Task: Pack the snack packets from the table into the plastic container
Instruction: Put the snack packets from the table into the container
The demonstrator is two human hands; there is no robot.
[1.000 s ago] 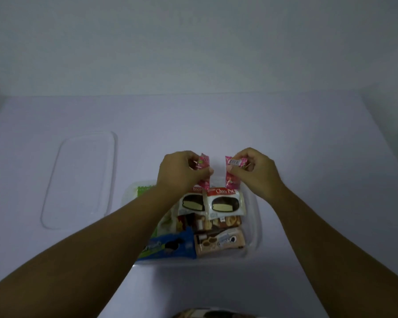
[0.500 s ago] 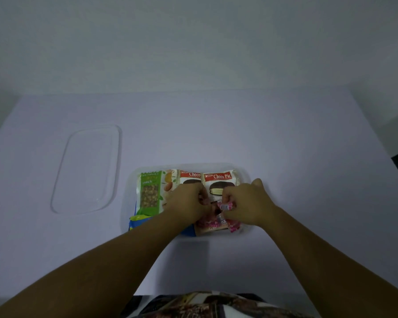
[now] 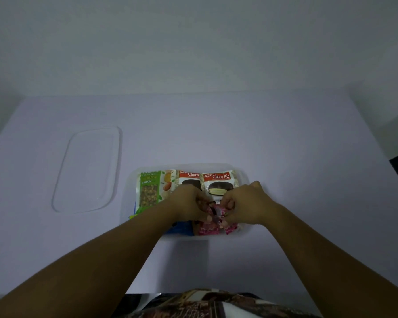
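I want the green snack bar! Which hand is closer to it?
Left. The left hand sits just right of the green snack bar; the right hand is farther right, beyond the left one.

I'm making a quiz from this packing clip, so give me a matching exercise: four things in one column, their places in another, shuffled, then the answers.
Things:
1. clear lid
2. green snack packet
3. Choco Pie packet
4. pink packets

Places:
A. container's near edge, under the hands
B. on the table, left of the container
C. container's far right corner
D. container's left side

Pairs: 1-B, 2-D, 3-C, 4-A
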